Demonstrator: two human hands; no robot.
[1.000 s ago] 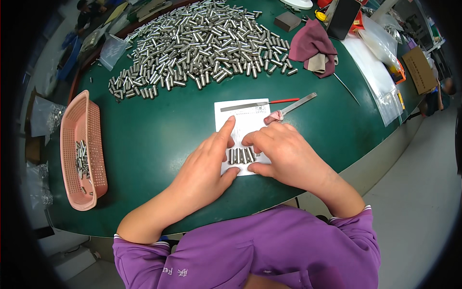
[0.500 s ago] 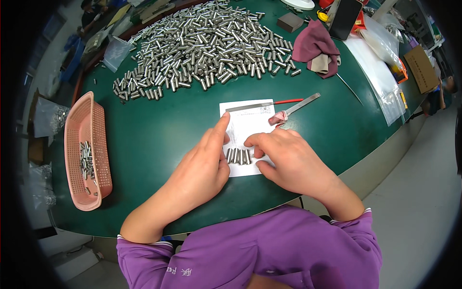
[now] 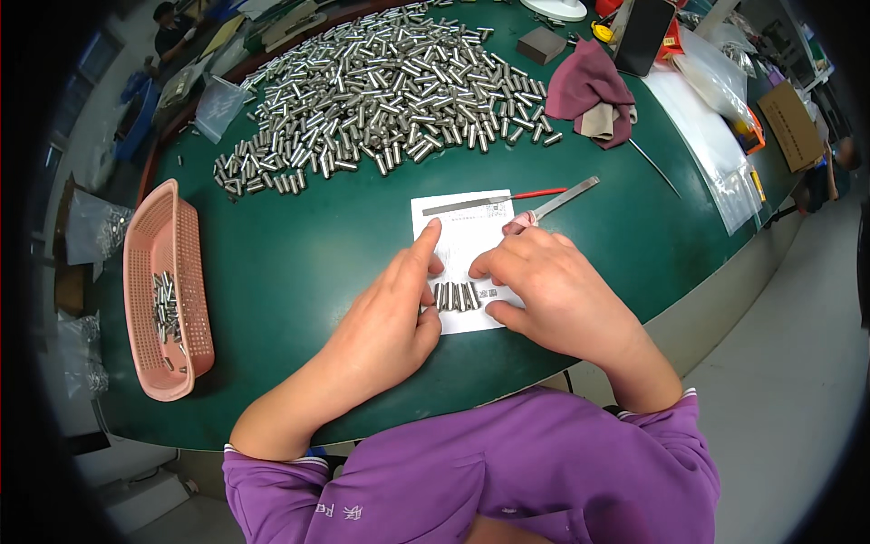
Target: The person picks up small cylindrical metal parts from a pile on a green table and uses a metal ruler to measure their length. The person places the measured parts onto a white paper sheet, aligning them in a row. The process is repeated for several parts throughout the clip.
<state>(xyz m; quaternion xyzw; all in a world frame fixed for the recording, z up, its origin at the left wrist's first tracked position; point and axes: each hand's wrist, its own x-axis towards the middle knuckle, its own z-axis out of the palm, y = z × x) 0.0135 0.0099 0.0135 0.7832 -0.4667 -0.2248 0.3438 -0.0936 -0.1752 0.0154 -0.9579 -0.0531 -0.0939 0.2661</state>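
Note:
Several short metal pins (image 3: 457, 296) stand side by side in a row on a white paper sheet (image 3: 467, 238). My left hand (image 3: 385, 304) is at the left end of the row, its fingers stretched forward and its fingertips beside the pins. On the other side, my right hand (image 3: 548, 286) hovers with fingers bent and thumb apart from the index finger; a gap shows between it and the row. Neither hand grips anything that I can see. Across the sheet's far end lies a flat file (image 3: 471, 206) with a red handle. A metal strip tool with a pink-wrapped grip (image 3: 518, 222) is just beyond my right hand.
A large heap of metal pins (image 3: 390, 91) covers the far part of the green table (image 3: 272, 245). At the left stands a pink basket (image 3: 192, 299) with some pins in it. A maroon cloth (image 3: 589, 86), a phone (image 3: 645, 36) and plastic bags (image 3: 716, 154) lie at the far right.
My right hand has drawn slightly away from the row of pins, widening the gap. The left hand and the row have shifted a little to the right.

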